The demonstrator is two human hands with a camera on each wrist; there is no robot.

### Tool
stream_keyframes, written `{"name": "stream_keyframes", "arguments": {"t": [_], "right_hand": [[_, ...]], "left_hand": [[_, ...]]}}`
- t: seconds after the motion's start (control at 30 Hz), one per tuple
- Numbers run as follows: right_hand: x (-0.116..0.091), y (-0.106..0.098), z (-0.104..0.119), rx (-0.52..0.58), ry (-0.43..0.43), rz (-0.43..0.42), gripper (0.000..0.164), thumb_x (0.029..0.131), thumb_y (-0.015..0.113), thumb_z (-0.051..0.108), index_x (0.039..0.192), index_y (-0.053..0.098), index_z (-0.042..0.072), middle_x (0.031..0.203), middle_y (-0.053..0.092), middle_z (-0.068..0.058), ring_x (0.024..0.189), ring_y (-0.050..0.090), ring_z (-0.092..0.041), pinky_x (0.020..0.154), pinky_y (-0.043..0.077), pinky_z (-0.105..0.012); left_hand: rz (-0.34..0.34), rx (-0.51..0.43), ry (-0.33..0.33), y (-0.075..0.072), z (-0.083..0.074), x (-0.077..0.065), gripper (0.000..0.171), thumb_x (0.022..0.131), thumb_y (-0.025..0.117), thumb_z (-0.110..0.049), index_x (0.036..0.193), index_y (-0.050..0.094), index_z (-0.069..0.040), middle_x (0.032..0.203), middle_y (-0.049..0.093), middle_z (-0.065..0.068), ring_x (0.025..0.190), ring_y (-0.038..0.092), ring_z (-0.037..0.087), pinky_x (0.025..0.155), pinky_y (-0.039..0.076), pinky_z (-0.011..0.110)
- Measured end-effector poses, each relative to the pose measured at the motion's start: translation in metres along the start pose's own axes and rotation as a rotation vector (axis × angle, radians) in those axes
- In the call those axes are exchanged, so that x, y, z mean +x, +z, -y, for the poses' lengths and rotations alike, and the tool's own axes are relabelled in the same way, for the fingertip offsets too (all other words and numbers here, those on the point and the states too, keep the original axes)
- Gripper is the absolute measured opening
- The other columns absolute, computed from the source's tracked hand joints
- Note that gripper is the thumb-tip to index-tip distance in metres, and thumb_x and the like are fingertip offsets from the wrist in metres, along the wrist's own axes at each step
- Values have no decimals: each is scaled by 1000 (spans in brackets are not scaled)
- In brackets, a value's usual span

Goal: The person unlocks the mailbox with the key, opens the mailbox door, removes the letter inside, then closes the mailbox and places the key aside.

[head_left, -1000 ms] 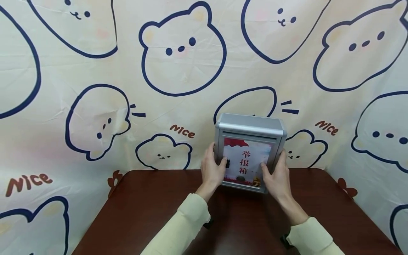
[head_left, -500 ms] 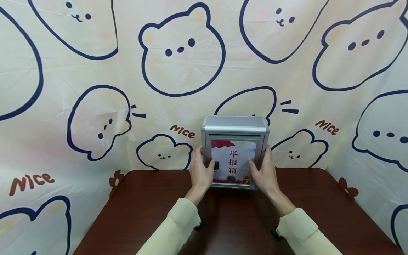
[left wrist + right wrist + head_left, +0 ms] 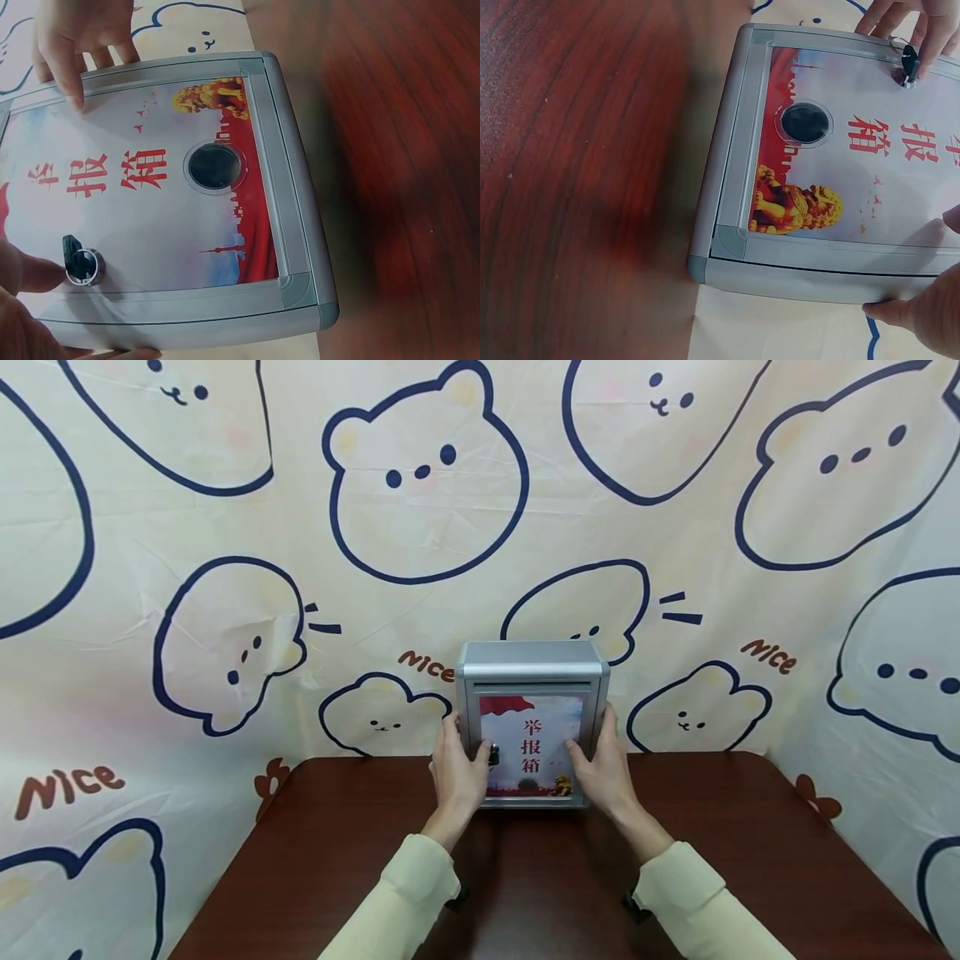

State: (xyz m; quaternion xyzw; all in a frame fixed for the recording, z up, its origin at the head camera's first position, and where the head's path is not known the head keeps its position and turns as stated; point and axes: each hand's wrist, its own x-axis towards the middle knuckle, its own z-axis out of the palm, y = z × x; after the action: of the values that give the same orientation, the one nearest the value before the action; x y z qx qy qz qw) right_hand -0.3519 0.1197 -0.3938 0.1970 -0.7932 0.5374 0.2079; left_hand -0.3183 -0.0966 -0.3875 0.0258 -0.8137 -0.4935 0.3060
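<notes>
A silver metal suggestion box (image 3: 534,662), with red Chinese lettering on its front panel, is held between both hands, slot side up. My left hand (image 3: 459,774) grips its left side, thumb on the front near a lock with a black-headed key (image 3: 73,256) in it. On the opposite side my right hand (image 3: 606,777) has its thumb on the panel and fingers round the edge. A round dark window (image 3: 215,166) sits low on the panel, beside a golden lion picture (image 3: 795,202). The fingers behind the box are partly hidden.
The dark reddish-brown table (image 3: 315,860) spreads below the box and the arms. Behind it hangs a cream cloth backdrop (image 3: 427,543) with blue-outlined cartoon animals, and the same cloth closes both sides.
Both hands have carried the box to the left and a little lower in the head view. Its slight tilt has straightened, and the grip stays the same.
</notes>
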Motion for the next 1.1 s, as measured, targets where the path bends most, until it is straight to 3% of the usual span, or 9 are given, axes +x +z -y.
{"name": "stream_keyframes", "arguments": {"t": [0.7, 1.1], "right_hand": [[-6, 12, -17, 12, 54, 28, 83, 99, 64, 5, 162, 10, 9, 151, 40, -24, 140, 41, -39, 115, 34, -64], [-5, 15, -22, -12, 41, 38, 83, 98, 64, 4, 161, 11, 7, 144, 44, -26, 133, 48, -40, 110, 40, -64]], "left_hand": [[-19, 16, -27, 4, 19, -6, 57, 94, 75, -13, 144, 47, -10, 137, 57, 16, 127, 57, 34, 109, 36, 62], [-26, 17, -32, 2, 23, -7, 53, 94, 75, -13, 140, 49, -9, 134, 59, 17, 124, 58, 36, 105, 38, 63]]}}
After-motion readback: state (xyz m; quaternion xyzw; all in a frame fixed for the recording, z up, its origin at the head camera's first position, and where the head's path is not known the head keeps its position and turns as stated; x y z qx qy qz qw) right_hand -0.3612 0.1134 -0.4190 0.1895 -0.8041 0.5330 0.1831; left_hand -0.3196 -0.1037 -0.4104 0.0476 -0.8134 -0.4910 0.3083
